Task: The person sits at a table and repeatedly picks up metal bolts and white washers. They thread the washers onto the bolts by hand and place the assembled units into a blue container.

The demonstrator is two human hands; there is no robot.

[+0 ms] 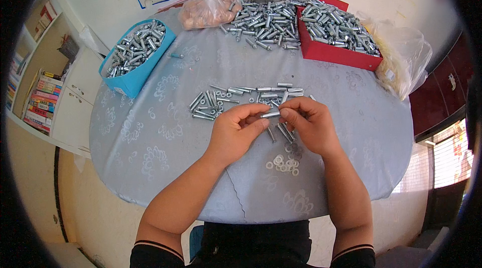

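Between pressed fingers (304,102) of right hand (312,123), gripping metal cylinder (270,115); with left hand (235,131), bracketing one end between slightly parted fingers, contact unclear; risking a drop through slackening.

My view comes from the left camera on my head, looking down and forward across the table (135,152), near enough that my left hand (233,132) and right hand (312,125) sit around the middle. My forearms (176,187) slant up from the lower edge. The wide fisheye lens also takes in the shelf (25,69) at left and the wall (98,2) beyond, bending straight edges.
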